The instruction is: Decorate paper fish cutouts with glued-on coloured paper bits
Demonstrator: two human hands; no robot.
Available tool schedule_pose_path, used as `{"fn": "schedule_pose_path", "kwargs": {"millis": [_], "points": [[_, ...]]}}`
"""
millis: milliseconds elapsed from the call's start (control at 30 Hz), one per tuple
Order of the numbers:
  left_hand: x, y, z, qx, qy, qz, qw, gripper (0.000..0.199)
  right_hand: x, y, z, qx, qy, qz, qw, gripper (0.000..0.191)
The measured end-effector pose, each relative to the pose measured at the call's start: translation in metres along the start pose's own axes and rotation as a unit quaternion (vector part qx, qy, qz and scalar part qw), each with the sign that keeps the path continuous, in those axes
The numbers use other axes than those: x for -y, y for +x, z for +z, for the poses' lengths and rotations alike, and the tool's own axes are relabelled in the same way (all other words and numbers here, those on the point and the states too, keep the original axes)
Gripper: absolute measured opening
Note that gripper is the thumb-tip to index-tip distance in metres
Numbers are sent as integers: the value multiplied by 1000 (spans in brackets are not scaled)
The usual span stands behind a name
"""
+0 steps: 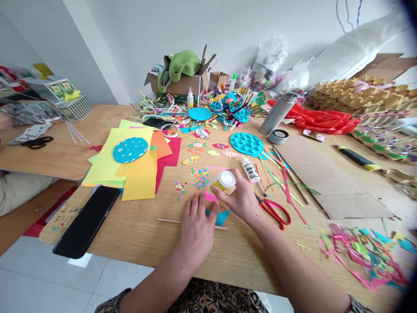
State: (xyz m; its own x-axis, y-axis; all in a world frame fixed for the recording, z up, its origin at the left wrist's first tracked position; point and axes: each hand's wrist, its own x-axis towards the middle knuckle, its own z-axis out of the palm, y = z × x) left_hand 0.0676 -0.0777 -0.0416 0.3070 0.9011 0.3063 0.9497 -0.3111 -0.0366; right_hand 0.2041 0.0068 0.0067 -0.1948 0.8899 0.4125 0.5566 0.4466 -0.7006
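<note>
My right hand [240, 195] is wrapped round a white glue bottle [226, 178], tilted over a small pink paper piece [210, 197]. Flat beside it, fingers stretched out, my left hand [197, 224] rests on the table at the pink piece's left edge. A blue paper piece [222, 218] and a thin wooden stick [167, 221] lie by the left hand, which covers part of both. Just beyond the hands are piles of small coloured confetti [199, 177] and several paper fish [220, 146]. A second glue bottle [250, 169] lies past my right hand.
Red-handled scissors [278, 212] lie to the right, near cardboard [325, 178] and paper scraps [361, 254]. At the left are a black phone [87, 221] and coloured sheets [104, 161]. A steel flask [278, 114] stands farther back. Part of another person shows at the far left.
</note>
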Motion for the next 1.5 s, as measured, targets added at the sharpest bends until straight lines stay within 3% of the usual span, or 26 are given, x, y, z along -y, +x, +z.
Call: {"fn": "schedule_pose_path", "kwargs": {"millis": [267,500,1500], "points": [[1,0,-1,9,-3,-1,1000,44,1,1,-8,29,-7,0,1000,28],[0,0,-1,15,-5,-3,1000,47,-9,4,-14,-48,-30,-5,998,31],[0,0,0,9,-4,-2,1000,45,1,0,-2,22,10,-8,1000,27]]}}
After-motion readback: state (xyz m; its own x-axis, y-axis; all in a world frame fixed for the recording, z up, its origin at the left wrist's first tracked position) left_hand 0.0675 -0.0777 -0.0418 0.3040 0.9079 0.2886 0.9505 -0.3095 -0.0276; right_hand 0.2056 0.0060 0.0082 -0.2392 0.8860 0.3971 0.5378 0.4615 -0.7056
